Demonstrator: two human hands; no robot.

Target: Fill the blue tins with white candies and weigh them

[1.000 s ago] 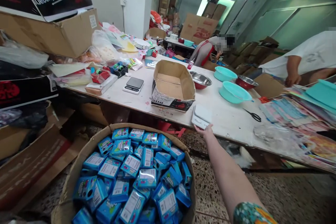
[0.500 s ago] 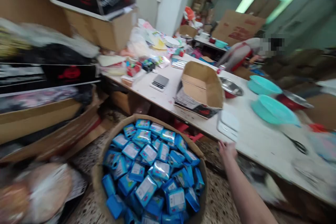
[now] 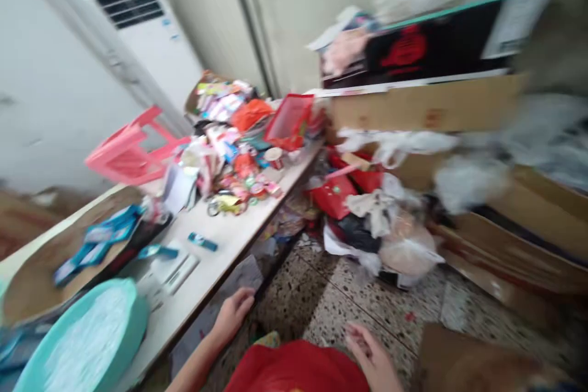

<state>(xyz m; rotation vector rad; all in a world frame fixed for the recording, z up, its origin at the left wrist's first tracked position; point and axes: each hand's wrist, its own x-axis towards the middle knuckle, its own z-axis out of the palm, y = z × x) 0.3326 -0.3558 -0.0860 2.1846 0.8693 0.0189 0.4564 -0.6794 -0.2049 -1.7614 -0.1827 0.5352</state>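
My left hand is beside the table's front edge, above the floor, its fingers apart and nothing in them. Lower right, my right hand hangs over the speckled floor with loosely spread fingers, also holding nothing. Red clothing covers my body between the two hands. Nearest to the left hand is the white table, where a small white scale stands with blue packets by it. A turquoise basin with clear or white contents sits at the lower left. The picture is blurred by motion.
An open cardboard box holds blue packets. A pink plastic stool and a heap of colourful small goods occupy the table's far part. Bags and cartons crowd the right side. A cardboard piece lies lower right.
My view has swung to another stretch of table and floor. The round carton full of blue packets is out of sight. Both hands now show, where one arm reached to the table edge before.
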